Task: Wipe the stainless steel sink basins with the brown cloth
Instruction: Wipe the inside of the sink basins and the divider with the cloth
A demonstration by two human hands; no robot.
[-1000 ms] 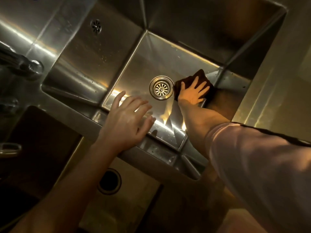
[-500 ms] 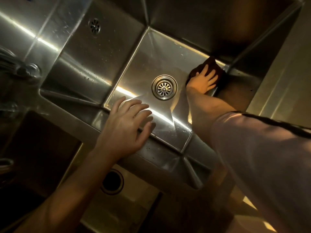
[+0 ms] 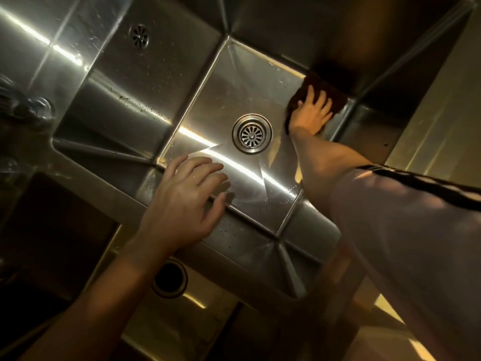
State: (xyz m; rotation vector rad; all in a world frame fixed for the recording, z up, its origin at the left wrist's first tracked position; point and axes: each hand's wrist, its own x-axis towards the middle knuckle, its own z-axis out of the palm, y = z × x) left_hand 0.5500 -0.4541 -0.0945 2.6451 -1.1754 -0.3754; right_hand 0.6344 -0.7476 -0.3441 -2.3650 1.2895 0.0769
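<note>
**Far corner of the basin at risk of being missed**

The brown cloth [image 3: 335, 93] was pressed flat against the floor of the basin [image 3: 234, 82], at the far right corner where floor and walls met. It was held down by the right hand [image 3: 311, 114], whose fingers were spread and laid straight across it rather than curled round it. The left hand [image 3: 182, 201] was seen resting on the near rim of the basin, fingers loosely fanned, nothing held in it.

Several hazards could be judged from this position. Because the cloth was only pressed and not gripped, it might be left behind or bunched up if the palm were slid quickly; a fold would then ride over the steel and leave a streak. The corner seam was partly lost in shadow, so grime there could be passed over unnoticed. Specks and droplets were visible on the left wall, below the overflow grille [image 3: 140, 36], and those would be left if the wiping were kept to the floor alone. The drain [image 3: 252, 133] lay close beside the forearm, and loosened dirt might be dragged over its grating instead of being lifted away. The right arm was stretched far, so weight was likely carried by the left hand on wet metal, where a slip could be expected. A second basin [image 3: 208, 303], nearer the body, was judged not yet reached.
</note>
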